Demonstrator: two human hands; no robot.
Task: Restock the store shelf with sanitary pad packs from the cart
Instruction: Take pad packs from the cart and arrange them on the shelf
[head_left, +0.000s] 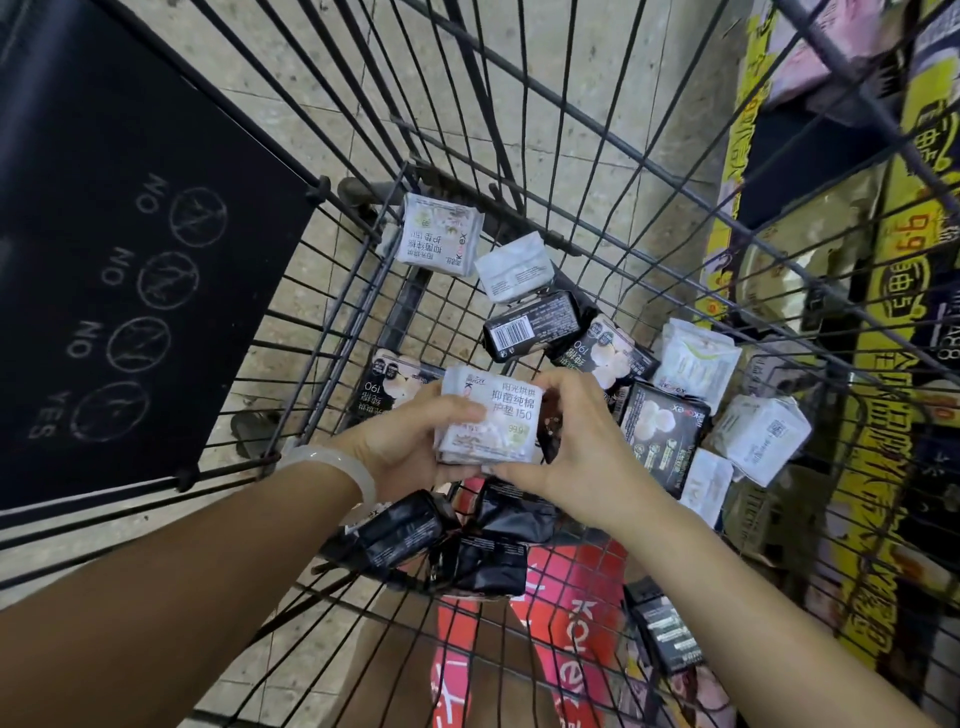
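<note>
Nearest the camera, two bare forearms reach down into a wire cart (332, 291); the left wrist wears a pale bangle (332, 470). Below the arms, at the near end of the cart floor, lie a red pack (576, 587) and a cluster of black packs (447, 540), with another black pack (667, 631) toward the near right corner.

Above these, the left hand (410, 441) and right hand (566, 441) are both closed on a white pad pack (493, 421), held over the middle of the cart: left thumb on its face, right fingers curled over its top and right edge. Whether a second pack is stacked under it I cannot tell.

Beyond the hands, more packs lie scattered on the cart floor: a black pack with white flowers (662, 431) and white packs (758, 431) along the right side, a black barcode pack (530, 325) in the middle, and a white Kotex pack (439, 239) leaning in the far left corner. A black flap (104, 260) with chalky NO and YES marks hangs on the left. The store shelf (893, 249), with yellow price strips, stands past the cart's right wall.
</note>
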